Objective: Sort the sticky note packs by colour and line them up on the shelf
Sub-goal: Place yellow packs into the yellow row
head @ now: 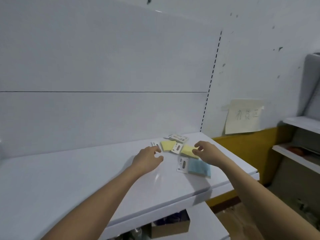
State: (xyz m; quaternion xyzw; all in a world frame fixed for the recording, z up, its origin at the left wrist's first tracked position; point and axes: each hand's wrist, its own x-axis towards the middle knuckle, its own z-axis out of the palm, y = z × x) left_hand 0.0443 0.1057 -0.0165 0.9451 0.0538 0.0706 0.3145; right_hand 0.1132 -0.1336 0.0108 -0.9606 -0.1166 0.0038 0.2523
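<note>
Right hand (205, 149) pinches yellow pack (187, 150) near shelf (69, 179) edge.

Two yellow packs lie flat on the white shelf (86, 174): the left yellow pack (167, 146) and the right yellow pack (187, 151), touching at a white label. A blue pack (199, 168) lies just in front. White-wrapped packs (178, 138) lie behind, near the back panel.

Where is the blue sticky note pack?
The blue pack lies flat on the white shelf, right of centre in the head view, under the right forearm, just nearer than the yellow pack.
</note>
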